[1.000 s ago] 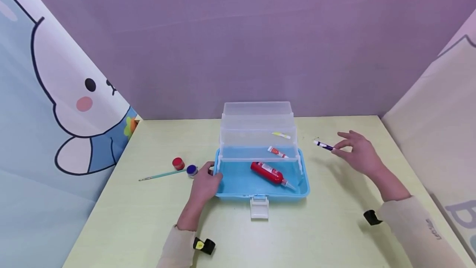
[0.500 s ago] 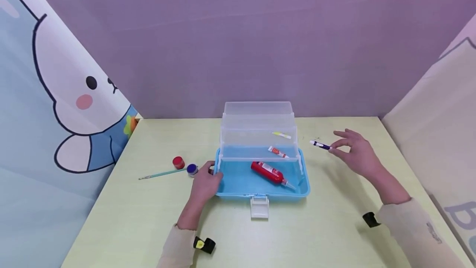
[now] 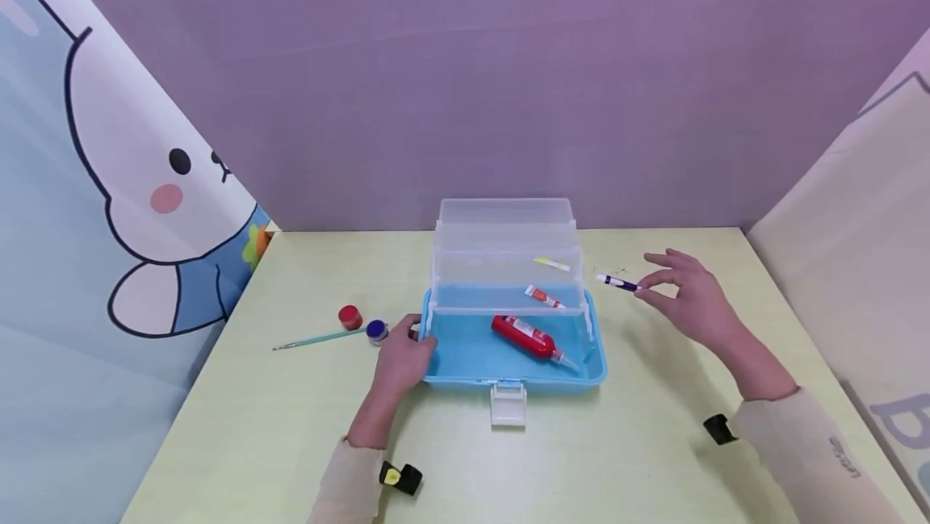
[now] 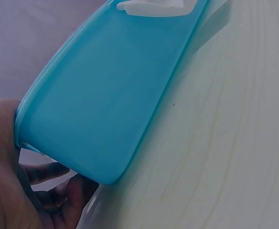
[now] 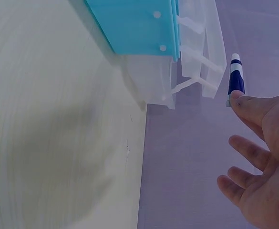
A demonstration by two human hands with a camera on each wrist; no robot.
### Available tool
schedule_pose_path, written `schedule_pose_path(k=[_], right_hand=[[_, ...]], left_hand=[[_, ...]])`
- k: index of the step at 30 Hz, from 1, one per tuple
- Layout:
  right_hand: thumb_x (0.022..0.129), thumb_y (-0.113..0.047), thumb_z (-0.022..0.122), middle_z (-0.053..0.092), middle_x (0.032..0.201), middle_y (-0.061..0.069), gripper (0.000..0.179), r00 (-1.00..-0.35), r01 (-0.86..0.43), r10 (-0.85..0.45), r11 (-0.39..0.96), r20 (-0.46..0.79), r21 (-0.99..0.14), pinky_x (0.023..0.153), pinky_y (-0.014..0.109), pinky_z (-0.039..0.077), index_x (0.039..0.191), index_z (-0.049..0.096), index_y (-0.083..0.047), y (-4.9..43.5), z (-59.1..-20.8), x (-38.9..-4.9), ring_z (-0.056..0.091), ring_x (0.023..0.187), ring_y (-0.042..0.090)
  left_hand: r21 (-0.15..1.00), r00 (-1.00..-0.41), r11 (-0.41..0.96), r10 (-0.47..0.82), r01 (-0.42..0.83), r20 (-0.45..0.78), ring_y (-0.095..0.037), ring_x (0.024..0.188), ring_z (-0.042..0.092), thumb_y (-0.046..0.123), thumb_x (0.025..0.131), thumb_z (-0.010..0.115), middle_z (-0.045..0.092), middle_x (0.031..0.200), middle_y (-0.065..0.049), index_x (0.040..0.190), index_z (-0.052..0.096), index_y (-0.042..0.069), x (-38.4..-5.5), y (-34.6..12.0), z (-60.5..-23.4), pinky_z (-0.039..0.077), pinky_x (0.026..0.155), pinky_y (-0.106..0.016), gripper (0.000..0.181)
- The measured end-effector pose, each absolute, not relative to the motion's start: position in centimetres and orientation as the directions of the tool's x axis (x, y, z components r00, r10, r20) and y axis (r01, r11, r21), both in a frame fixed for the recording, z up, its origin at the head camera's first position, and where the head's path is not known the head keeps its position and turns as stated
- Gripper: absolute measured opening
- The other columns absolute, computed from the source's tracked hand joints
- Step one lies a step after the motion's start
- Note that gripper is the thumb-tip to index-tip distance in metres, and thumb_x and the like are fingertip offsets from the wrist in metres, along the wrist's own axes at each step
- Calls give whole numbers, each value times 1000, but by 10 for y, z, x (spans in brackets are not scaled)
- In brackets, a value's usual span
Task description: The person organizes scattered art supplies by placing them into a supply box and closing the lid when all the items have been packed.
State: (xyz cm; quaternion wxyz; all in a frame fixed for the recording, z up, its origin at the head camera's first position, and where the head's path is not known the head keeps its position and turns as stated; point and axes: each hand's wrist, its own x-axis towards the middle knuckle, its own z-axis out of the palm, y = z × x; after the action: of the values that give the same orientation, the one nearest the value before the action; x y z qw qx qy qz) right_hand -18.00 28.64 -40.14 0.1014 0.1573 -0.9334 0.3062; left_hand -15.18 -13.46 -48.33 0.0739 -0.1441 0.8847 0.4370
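Note:
My right hand (image 3: 686, 294) pinches a small dark blue and white paint tube (image 3: 617, 282) between thumb and fingertip, in the air right of the box. In the right wrist view, the tube's (image 5: 236, 76) white cap points away from the hand. My left hand (image 3: 401, 353) grips the left wall of a blue plastic box (image 3: 465, 358), thumb over the rim and fingers outside. Translucent tiered trays (image 3: 501, 266) stand raised over its back. A yellow-and-white tube (image 3: 552, 264) and a red-and-white tube (image 3: 543, 297) show at the trays. Inside the box lies a red bottle (image 3: 526, 337) with a clear nozzle.
Left of the box, a red-lidded pot (image 3: 350, 316), a blue-lidded pot (image 3: 377, 332) and a teal paintbrush (image 3: 320, 340) lie on the table (image 3: 240, 427). The box's white latch (image 3: 508, 407) hangs at the front. A purple backdrop (image 3: 508, 88) rises behind the table.
My right hand has moved a little to the left, bringing the paint tube closer to the box. The left hand has stayed on the box wall.

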Motion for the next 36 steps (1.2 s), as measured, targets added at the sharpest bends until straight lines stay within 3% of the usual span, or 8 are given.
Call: schedule_pose_path(k=[36], right_hand=[[81,-7,77,58,128,21,6,-930,-361,-253,772,268,-523,100,66,29,88,76,-6,252,-399,-194,36,131,45]], left_hand=[[751,-958,596,-172,-286,-228,-26,81,55,22,90,55,59,93,-9,133,54,12,-150,-137,-480,47,65,-34,44]])
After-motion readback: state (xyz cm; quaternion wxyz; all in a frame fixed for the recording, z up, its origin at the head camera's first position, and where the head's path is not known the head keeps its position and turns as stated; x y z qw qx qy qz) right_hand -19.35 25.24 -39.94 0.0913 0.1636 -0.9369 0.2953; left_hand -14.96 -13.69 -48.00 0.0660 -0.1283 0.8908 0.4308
